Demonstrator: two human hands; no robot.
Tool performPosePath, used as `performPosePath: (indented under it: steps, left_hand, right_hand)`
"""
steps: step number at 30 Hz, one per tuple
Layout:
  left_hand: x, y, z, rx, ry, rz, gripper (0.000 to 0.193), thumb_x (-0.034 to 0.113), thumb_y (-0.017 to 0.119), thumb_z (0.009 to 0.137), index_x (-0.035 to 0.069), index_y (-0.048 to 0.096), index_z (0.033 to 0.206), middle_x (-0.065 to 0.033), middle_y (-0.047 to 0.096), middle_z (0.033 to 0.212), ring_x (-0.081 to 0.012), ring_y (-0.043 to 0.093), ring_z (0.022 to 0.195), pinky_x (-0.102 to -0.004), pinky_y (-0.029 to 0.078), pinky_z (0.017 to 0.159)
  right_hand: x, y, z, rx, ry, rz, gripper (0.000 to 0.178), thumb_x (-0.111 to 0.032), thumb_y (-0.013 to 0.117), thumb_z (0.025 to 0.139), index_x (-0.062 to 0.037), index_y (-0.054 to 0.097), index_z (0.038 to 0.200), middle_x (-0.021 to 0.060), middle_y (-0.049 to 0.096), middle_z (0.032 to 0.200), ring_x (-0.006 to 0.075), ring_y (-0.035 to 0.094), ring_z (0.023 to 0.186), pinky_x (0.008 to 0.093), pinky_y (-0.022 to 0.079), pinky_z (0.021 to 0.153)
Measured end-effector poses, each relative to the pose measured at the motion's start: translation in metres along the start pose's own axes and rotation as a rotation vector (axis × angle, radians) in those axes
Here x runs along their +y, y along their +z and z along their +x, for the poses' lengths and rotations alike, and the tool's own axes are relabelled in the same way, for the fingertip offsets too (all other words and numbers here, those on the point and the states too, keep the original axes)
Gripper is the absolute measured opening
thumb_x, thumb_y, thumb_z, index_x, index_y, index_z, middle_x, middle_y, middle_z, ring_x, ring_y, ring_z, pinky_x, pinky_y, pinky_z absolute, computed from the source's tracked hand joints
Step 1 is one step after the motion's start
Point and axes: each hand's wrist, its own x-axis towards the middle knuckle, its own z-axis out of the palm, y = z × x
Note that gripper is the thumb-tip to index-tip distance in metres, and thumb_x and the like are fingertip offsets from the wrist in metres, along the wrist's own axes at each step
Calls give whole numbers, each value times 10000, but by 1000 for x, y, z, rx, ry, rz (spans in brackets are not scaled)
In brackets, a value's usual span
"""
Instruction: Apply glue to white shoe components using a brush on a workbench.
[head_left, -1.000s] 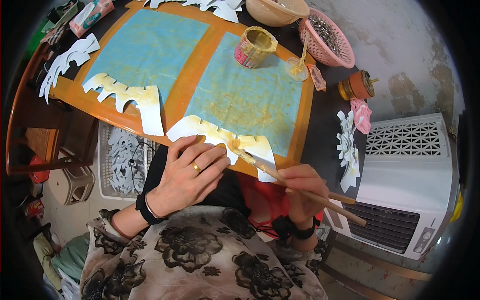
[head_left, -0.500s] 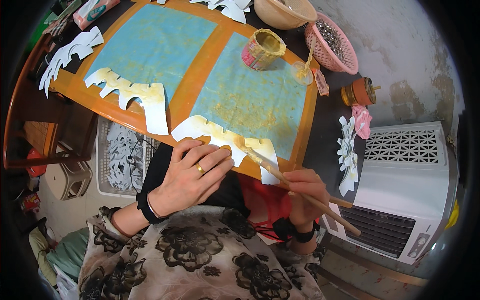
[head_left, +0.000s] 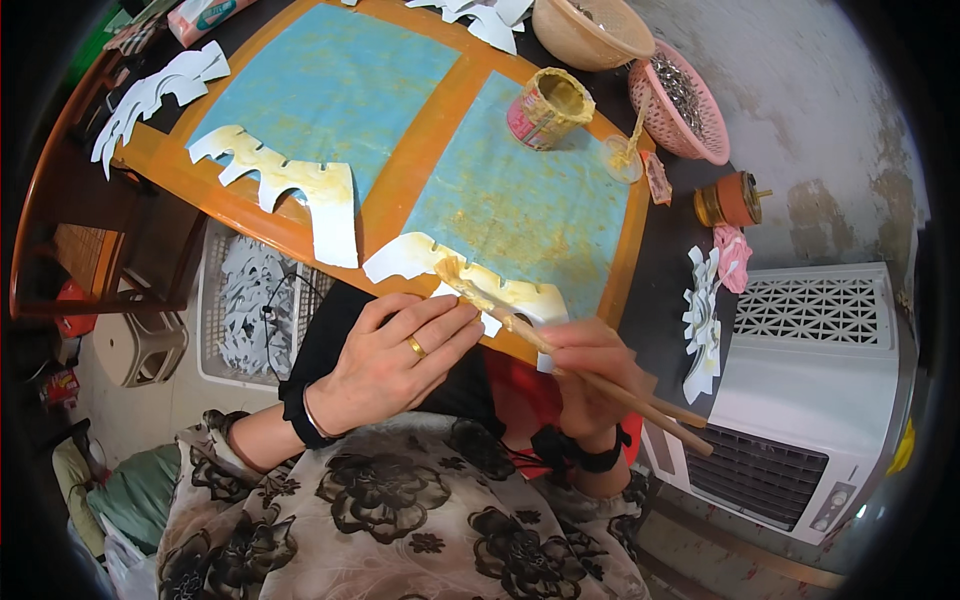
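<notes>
A white cut-out sheet (head_left: 405, 257) with notched edges lies along the table's near edge, smeared with yellow paste. My left hand (head_left: 385, 355), wearing a ring, has its fingers together on the sheet's near edge; the thumb is hidden. In my right hand (head_left: 600, 375) is a paste brush (head_left: 520, 328) with a long wooden handle, its bristles on the sheet. Another stick crosses under that handle. A second pasted cut-out (head_left: 330, 205) lies to the left. Beyond stands a paste-crusted tin (head_left: 548, 108).
The table (head_left: 395, 165) carries two blue mats. White cut-outs (head_left: 160, 95) lie at its left, with others at right (head_left: 702, 320). A pink basket (head_left: 680, 105) and beige bowl (head_left: 592, 35) hold metal pieces. A jar (head_left: 728, 200) stands right, above an air cooler (head_left: 780, 400). A crate (head_left: 215, 330) sits below.
The brush tip has moved left along the sheet toward my left fingers. My right hand has shifted slightly left and up. The whole view has shifted a little.
</notes>
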Motion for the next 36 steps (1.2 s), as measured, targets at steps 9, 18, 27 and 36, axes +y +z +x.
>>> performPosePath:
  steps: [9,18,27,36]
  left_hand:
    - [3,-1,-1,9,-44,30,488,129,740,782,117,677,1266,-8,637,1337,-172,591,1217,-494,374,1114]
    - [1,1,-1,39,-56,26,381,160,743,800,131,713,1179,10,660,1257,-148,602,1158,-629,296,1136]
    - [3,-1,-3,23,-85,29,420,157,738,791,159,713,1211,35,649,1273,-164,587,1172,-603,314,1118]
    - [15,-7,-7,-53,-147,8,470,109,674,818,111,661,1288,-1,632,1320,-172,563,1263,-608,271,1113]
  right_hand:
    - [0,0,0,58,2,-112,152,57,691,880,-2,657,1017,198,726,1041,291,710,905,357,560,800]
    - [6,22,15,46,-27,0,127,35,680,914,-4,656,1032,205,722,1049,283,707,913,356,561,798]
    - [4,24,26,-3,-26,3,125,13,693,915,-11,654,1031,198,719,1045,285,700,891,354,552,780]
    - [-2,40,32,-33,-78,19,106,-25,693,933,-20,653,1030,185,722,1046,290,703,893,357,557,778]
